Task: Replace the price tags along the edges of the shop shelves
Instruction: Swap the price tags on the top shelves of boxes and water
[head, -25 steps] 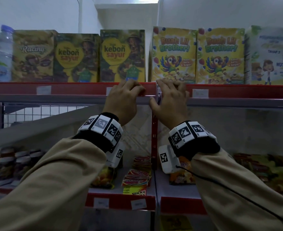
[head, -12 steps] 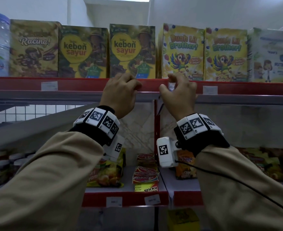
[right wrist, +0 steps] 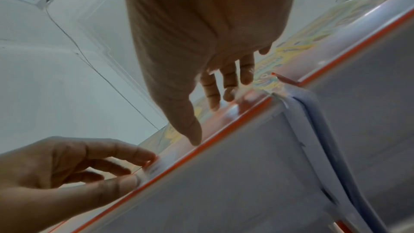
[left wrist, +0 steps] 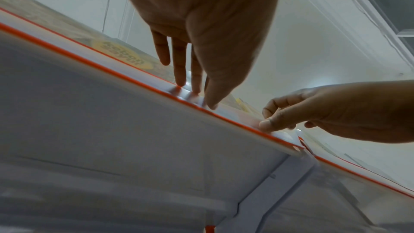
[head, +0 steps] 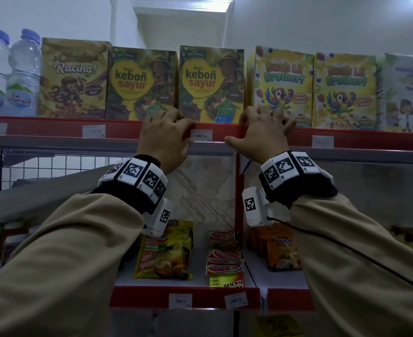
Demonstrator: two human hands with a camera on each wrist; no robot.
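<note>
Tag (head: 202,135) sits in the top shelf's red rail (head: 118,129), between your hands. Left hand (head: 163,139) pinches its left edge; right hand (head: 261,136) lies spread on the rail, fingers over the lip. It's thin, bendy paper: slide it by the edge, don't crease.

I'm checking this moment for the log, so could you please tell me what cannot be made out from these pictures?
- Print on the price tag: head view, too small and partly covered by the left hand.
- Whether the right hand holds a tag: head view, its fingers curl over the shelf edge strip; wrist views are blurred.
- Tags on the lower shelf: head view, print too small.
- Rightmost box: cut off by the frame edge.
</note>
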